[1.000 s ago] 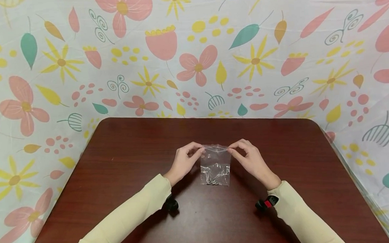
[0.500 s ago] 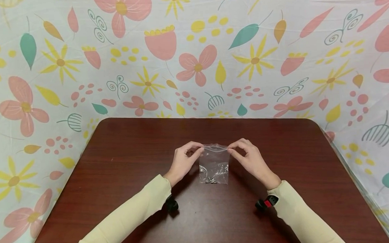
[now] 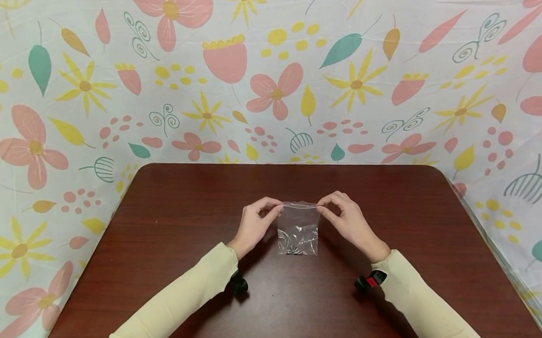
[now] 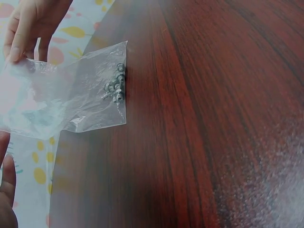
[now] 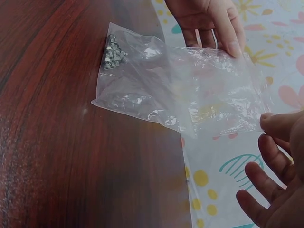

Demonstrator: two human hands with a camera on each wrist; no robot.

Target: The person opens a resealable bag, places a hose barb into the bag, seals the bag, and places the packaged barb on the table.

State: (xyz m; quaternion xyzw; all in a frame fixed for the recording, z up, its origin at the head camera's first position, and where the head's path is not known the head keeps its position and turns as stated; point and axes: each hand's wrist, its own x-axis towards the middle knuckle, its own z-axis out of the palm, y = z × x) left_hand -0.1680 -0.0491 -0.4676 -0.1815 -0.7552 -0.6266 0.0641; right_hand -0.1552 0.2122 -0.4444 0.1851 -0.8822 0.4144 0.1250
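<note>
A clear zip-lock bag (image 3: 298,228) hangs between my two hands, its mouth at the top. My left hand (image 3: 254,225) pinches the left top corner between thumb and fingers. At the opposite corner, my right hand (image 3: 348,221) pinches the bag the same way. Several small silvery metal pieces (image 5: 112,53), screw- or nut-like, lie gathered along the bag's bottom edge. In the left wrist view the bag (image 4: 90,90) stretches sideways, with my right thumb (image 4: 18,47) on its upper edge. The zip strip (image 3: 300,206) runs nearly straight between the pinching fingers.
A dark reddish-brown wooden table (image 3: 186,203) lies beneath the hands. Behind it and at both sides hangs a white flower-print cloth (image 3: 275,48). Black wrist cameras sit below the left wrist (image 3: 238,284) and right wrist (image 3: 367,282).
The zip strip's two lines, bowed apart earlier, now lie close together and straighter. The bag's lower end has swung slightly up and left. Both hands stay nearly in place.
</note>
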